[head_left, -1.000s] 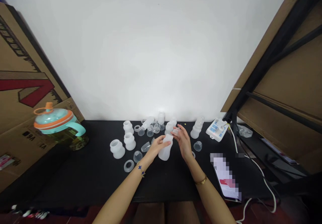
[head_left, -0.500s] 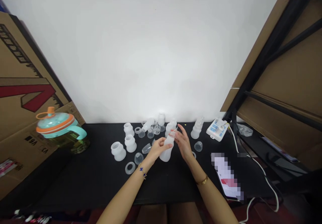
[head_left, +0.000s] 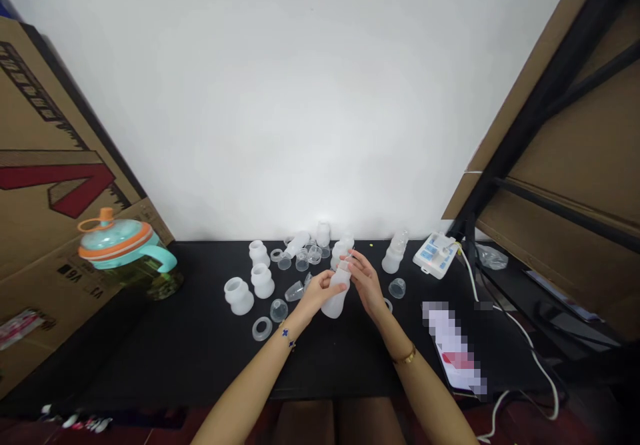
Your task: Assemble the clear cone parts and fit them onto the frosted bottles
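Note:
My left hand (head_left: 320, 293) is wrapped round the body of a frosted white bottle (head_left: 333, 303), which leans a little to the right above the black table (head_left: 200, 358). At the bottle's mouth, my right hand (head_left: 364, 281) pinches a small clear piece (head_left: 345, 265) whose exact shape is hard to make out. Several white bottles (head_left: 239, 296) stand open to the left. Clear domed caps (head_left: 279, 310) and a translucent ring (head_left: 261, 329) lie near my left wrist. Behind my hands is another white bottle (head_left: 342, 248); a capped one (head_left: 395, 253) stands to the right.
A large jug (head_left: 120, 248) with a turquoise and orange lid stands at the left by a cardboard box (head_left: 50, 185). On the right are a white plastic case (head_left: 436, 255), a phone (head_left: 453, 348) and a white cable (head_left: 530, 345). A clear cap (head_left: 397, 288) lies beside my right hand.
The whole view has shifted slightly. The fingers of my right hand have curled in lower at the bottle's mouth, while my left hand keeps its hold on the bottle.

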Demonstrator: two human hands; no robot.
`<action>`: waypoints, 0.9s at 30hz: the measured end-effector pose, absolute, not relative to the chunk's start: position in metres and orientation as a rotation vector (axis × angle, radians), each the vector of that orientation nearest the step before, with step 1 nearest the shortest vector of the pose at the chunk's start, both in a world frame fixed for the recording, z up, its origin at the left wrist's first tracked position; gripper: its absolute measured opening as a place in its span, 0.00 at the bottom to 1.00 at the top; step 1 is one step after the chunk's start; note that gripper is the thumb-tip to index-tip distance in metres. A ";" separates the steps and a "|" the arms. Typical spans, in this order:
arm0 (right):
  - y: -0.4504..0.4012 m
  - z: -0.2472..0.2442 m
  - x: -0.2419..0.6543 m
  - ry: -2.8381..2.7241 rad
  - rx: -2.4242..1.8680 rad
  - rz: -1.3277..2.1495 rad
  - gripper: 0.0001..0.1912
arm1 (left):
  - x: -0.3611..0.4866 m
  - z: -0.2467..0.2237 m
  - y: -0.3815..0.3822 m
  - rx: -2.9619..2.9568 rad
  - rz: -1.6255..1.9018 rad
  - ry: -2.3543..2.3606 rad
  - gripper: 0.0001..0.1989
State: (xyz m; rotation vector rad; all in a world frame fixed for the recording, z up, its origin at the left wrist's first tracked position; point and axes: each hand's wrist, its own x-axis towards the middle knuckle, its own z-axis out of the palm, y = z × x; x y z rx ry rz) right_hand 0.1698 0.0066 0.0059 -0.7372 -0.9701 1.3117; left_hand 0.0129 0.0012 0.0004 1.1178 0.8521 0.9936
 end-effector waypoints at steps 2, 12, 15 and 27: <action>0.006 0.007 0.170 -0.978 -0.747 1.306 0.27 | 0.013 0.001 0.000 1.125 0.988 0.857 0.24; 0.005 0.009 0.169 -0.999 -0.754 1.287 0.26 | 0.014 0.004 -0.002 1.091 0.980 0.850 0.25; 0.005 0.010 0.169 -0.997 -0.752 1.285 0.26 | 0.014 0.005 -0.003 1.098 0.975 0.847 0.24; 0.005 0.007 0.169 -0.999 -0.724 1.308 0.25 | 0.012 -0.002 -0.001 1.086 0.955 0.806 0.23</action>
